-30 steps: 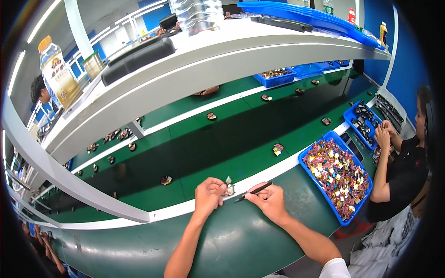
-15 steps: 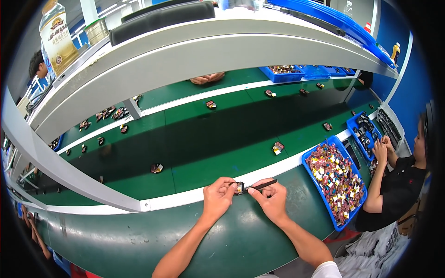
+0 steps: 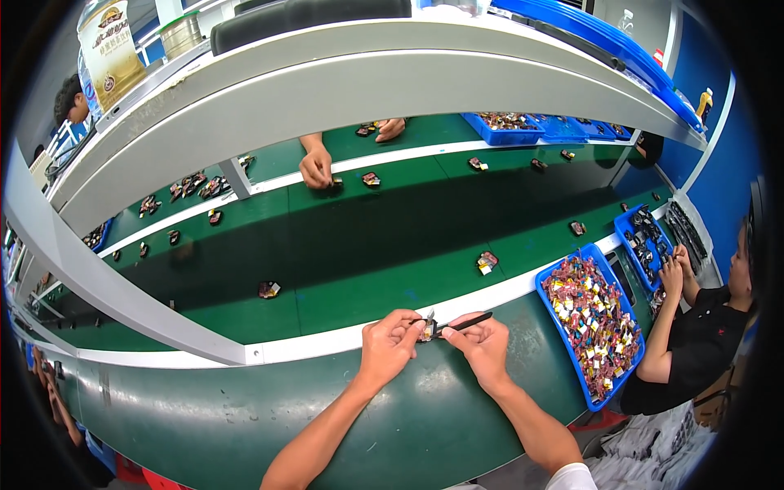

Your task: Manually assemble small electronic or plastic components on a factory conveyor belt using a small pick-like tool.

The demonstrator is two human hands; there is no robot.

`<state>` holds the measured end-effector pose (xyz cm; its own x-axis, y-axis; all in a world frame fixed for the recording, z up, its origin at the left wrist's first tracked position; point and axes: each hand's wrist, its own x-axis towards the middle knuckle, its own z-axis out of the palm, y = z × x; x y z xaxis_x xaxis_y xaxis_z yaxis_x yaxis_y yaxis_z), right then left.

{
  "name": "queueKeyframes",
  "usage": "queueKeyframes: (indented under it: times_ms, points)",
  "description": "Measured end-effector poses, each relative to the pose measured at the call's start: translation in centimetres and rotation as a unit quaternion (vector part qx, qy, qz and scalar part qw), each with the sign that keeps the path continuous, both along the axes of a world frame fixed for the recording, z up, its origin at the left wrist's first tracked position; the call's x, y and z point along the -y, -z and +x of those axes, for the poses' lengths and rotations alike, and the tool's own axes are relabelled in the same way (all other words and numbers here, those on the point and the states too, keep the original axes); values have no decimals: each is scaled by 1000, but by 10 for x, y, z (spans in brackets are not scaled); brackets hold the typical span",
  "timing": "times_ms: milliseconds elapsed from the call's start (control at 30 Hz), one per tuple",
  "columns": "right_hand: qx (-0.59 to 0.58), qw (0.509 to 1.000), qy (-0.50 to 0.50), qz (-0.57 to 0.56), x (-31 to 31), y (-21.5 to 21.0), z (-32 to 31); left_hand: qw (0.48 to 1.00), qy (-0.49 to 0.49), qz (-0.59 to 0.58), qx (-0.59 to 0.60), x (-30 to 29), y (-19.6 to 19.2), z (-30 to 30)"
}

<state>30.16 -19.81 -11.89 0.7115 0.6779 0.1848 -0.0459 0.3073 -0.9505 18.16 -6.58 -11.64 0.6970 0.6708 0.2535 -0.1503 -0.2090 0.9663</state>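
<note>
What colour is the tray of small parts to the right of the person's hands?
Blue: the shallow rectangular plastic tray, filled with mixed red, yellow and dark small parts, shows best in the head view.

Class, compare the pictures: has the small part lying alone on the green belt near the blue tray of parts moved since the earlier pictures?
Cannot tell: the small part lies just left of the blue tray in every picture, but the head camera itself shifts.

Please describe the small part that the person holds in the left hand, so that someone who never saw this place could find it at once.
Start from the long green conveyor belt and come to its near white edge, where the person's two hands meet. The small part sits pinched in the fingers of the left hand, with the dark tweezers in the right hand touching it. Unlike the similar parts lying loose on the belt, it alone is held.
</note>
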Motion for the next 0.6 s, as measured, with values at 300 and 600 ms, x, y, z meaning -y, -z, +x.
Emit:
queueKeyframes:
  times_ms: [300, 600]
  points:
    - [-5, 1000, -10, -18, 1, -3, 0, 1000, 13, -15, -10, -1, -4, -1]
    - [-70, 997, -21, -7, 4, -13, -2, 981, 136, -135, 32, -17, -3, -8]
